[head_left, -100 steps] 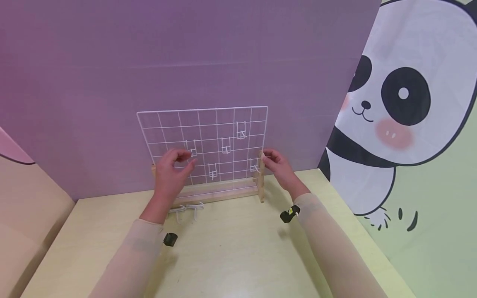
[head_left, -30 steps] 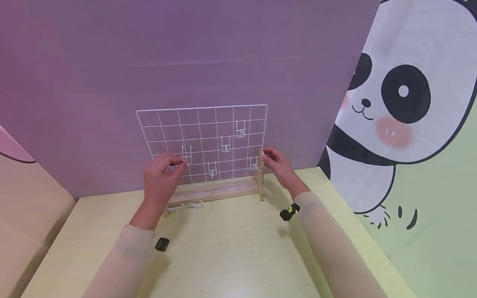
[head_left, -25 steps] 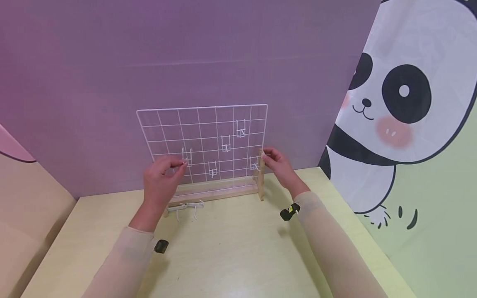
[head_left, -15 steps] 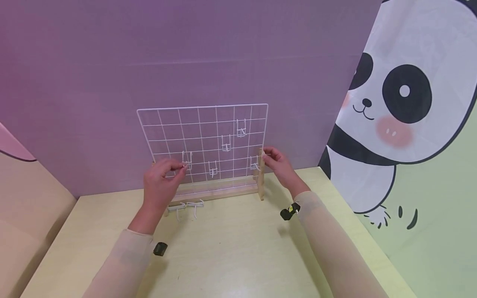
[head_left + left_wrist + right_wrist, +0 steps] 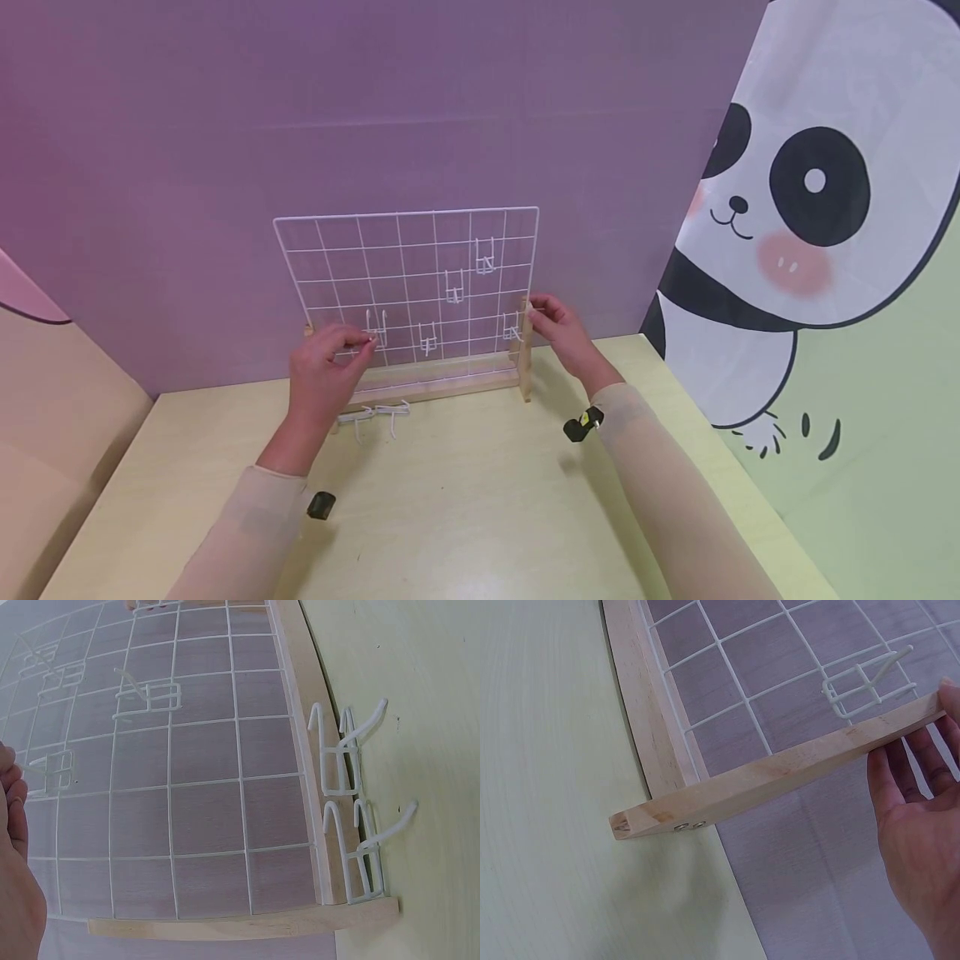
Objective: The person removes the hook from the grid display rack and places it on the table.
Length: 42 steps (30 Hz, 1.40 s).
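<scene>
We see the left hand pinching a white hook at the lower left of the wire grid, thumb against fingers. Its tips are cut off at the edge of the left-wrist view, so their exact contact is hard to judge. Our right hand grips the right wooden upright, thumb in front, other fingers behind. Between our hands, four other hooks hang on the grid. Two loose hooks stand on the counter, leaning against the wooden base, near the left wrist. That hand covers the grid's lower-left corner. Behind rises a purple backdrop, with a panda picture to the right.
</scene>
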Tool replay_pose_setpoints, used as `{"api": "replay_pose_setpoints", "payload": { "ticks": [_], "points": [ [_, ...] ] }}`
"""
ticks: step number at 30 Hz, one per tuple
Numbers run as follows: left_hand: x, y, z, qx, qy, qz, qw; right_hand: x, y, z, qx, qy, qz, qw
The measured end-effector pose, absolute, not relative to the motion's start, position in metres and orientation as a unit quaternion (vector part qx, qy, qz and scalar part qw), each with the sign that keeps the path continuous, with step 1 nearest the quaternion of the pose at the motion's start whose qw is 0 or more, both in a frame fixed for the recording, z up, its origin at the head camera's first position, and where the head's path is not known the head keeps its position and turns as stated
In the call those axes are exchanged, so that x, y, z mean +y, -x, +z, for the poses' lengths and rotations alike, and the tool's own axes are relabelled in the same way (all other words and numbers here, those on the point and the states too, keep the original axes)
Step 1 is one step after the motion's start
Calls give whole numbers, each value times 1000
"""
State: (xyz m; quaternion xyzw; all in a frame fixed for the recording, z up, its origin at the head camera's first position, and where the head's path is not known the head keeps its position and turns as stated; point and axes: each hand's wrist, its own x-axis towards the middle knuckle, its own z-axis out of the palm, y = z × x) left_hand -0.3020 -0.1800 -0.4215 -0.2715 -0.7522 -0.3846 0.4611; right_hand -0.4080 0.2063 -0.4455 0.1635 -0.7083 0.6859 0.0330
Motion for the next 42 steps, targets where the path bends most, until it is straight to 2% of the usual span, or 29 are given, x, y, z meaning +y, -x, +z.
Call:
{"api": "replay_pose_setpoints", "payload": {
  "ticks": [42],
  "points": [
    [-180,298,-472,-804,290,-333,399,207,411,-448,-705,-161,690,32]
  ]
}}
